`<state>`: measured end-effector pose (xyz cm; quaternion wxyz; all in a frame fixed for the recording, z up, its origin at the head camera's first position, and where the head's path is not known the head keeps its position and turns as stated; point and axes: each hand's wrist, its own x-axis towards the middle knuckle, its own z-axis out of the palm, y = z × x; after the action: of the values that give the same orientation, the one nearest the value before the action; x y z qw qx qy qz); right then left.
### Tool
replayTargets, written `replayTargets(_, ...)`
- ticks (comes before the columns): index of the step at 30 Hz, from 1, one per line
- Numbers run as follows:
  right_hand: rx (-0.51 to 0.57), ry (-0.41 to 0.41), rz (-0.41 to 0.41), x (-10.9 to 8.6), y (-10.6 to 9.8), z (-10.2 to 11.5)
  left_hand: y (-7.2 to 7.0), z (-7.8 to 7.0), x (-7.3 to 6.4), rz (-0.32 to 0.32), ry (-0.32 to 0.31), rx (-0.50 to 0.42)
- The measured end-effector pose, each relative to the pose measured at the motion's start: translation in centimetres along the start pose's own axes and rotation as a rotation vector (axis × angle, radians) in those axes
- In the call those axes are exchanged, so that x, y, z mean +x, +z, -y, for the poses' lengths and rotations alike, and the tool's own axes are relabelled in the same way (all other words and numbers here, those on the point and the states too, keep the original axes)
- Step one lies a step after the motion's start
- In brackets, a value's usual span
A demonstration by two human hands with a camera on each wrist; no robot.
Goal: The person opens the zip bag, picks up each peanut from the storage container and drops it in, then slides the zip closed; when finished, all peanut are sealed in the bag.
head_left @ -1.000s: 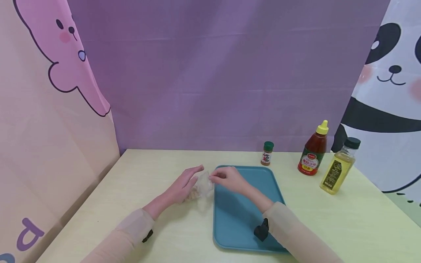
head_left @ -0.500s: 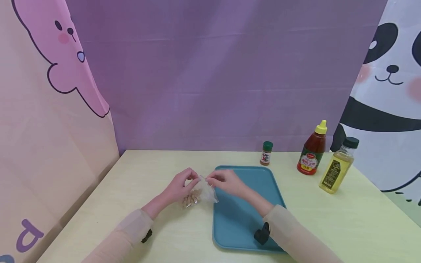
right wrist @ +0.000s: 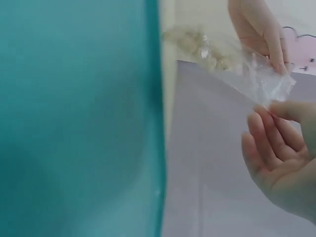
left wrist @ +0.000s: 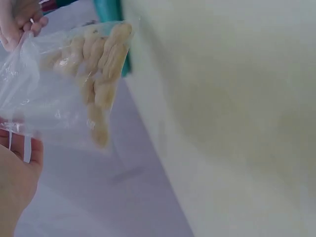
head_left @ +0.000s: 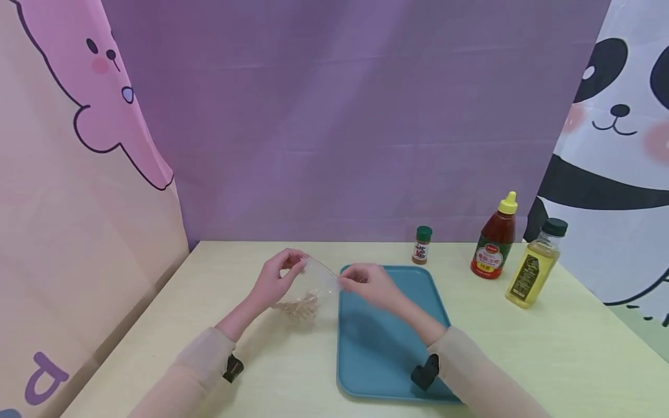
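Observation:
A clear plastic bag (head_left: 320, 278) with several peanuts in their shells (left wrist: 101, 61) hangs between my two hands. My left hand (head_left: 277, 277) pinches one upper corner of the bag between thumb and fingers. The opposite upper corner is pinched by my right hand (head_left: 372, 285), over the left edge of the blue tray (head_left: 392, 360). The bag's top edge runs taut from hand to hand, and the peanuts lie at its bottom, above the table. In the right wrist view the thumb and index finger (right wrist: 286, 108) press the plastic together.
At the back stands a small green-capped spice jar (head_left: 421, 245). To its right are a red sauce bottle (head_left: 493, 244) with a yellow cap and a bottle of yellow oil (head_left: 535, 264) with a dark cap. A purple curtain (head_left: 366, 128) hangs behind the table.
My left hand, first spread over the bag, has come to pinch its upper corner and has risen to the left. The bag is lifted and stretched out between both hands.

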<state>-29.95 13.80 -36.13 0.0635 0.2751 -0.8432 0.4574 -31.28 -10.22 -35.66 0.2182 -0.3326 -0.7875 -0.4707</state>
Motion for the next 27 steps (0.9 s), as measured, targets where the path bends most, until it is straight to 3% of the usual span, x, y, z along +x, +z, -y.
replayTargets(3,0.021,-0.006,-0.093,0.1,-1.0,1.2,-0.3,-2.3,0.3,-0.040,-0.017,-0.041)
replayTargets(6,0.011,-0.029,-0.160,0.1,-2.2,1.8,0.1,-3.2,0.7,-0.058,-0.031,-0.092)
replayTargets(13,-0.036,-0.036,-0.200,-0.5,-4.9,1.9,3.3,-1.1,1.7,-0.074,-0.148,-0.284)
replayTargets(18,-0.098,-0.072,-0.204,-1.4,-6.6,1.0,5.1,-0.9,2.1,-0.056,-0.203,-0.417)
replayTargets(27,-0.162,-0.066,-0.207,-2.5,-8.6,0.6,6.5,-1.5,2.5,0.007,-0.242,-0.396)
